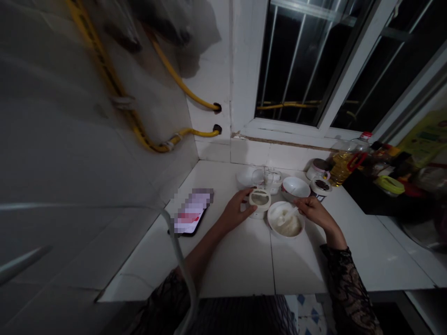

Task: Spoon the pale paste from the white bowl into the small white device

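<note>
Left hand (237,215): fingers moderately parted, about as wide as the small off-white container (259,214) that they hold from the left, thumb toward the near side and forefinger toward the far side. Right hand (316,213): fingers drawn narrowly together on the handle of a white spoon (290,214), the head of which dips into the near bowl (270,219). This bowl, white and round, rests on the pale tiled desk (237,270), just right of and slightly nearer than the container. Its contents are whitish and turn beige toward the near side; their exact texture cannot be told. The container is upright, with a rounded rim and a greyish, partly shadowed top; its contents are unclear. Beyond the near bowl stands a second white bowl (291,194), with a dark-topped jar (321,185) to its right. A lit phone (193,214), partly pixelated, lies at left, well apart from the near bowl.
</note>
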Motion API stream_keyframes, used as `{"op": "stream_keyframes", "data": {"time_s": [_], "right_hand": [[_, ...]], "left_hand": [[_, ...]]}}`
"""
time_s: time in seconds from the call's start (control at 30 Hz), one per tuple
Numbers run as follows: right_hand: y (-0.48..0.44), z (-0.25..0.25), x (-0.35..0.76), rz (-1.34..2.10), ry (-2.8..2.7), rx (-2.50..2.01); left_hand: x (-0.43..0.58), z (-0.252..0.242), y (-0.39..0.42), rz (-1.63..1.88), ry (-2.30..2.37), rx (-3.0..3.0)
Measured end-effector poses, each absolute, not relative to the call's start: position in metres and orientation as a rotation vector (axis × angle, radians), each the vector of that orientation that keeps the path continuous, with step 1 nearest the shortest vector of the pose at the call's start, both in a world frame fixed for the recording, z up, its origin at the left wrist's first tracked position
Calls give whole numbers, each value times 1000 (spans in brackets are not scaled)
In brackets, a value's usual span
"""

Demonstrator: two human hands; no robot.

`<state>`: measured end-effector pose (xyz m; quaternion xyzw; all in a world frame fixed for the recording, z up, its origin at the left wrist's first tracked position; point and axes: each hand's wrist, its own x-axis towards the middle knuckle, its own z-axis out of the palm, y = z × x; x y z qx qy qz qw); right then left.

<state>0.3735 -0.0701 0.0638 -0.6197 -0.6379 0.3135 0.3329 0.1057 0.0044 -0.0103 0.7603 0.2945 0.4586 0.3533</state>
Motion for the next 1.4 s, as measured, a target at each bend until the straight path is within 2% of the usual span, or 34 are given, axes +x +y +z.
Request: {"op": "stream_keyframes", "data": {"time_s": [0.3,0.7,0.8,0.9,1.0,1.1,1.23,1.4], "right_hand": [[-66,63,378,943,-1446,-1705],[-59,60,367,982,-1227,-1582],[-57,61,353,828,-1218,-1577],[-60,60,333,511,-1319,-1579],[-64,57,314,120,-1600,-1557],[-67,55,306,-120,-1912,-1518],[-71,60,319,-236,-1904,-1490],[-73,67,357,-118,-1809,-1667]], "left_hand": [[106,-11,4,1182,772,1968],[107,-12,5,1193,753,1962],[106,-12,6,1194,760,1968],[106,-11,6,1189,760,1970],[106,-10,5,1191,750,1966],[107,-11,5,1200,740,1970],[107,-12,5,1191,744,1970],[106,-12,5,1190,758,1964]]}}
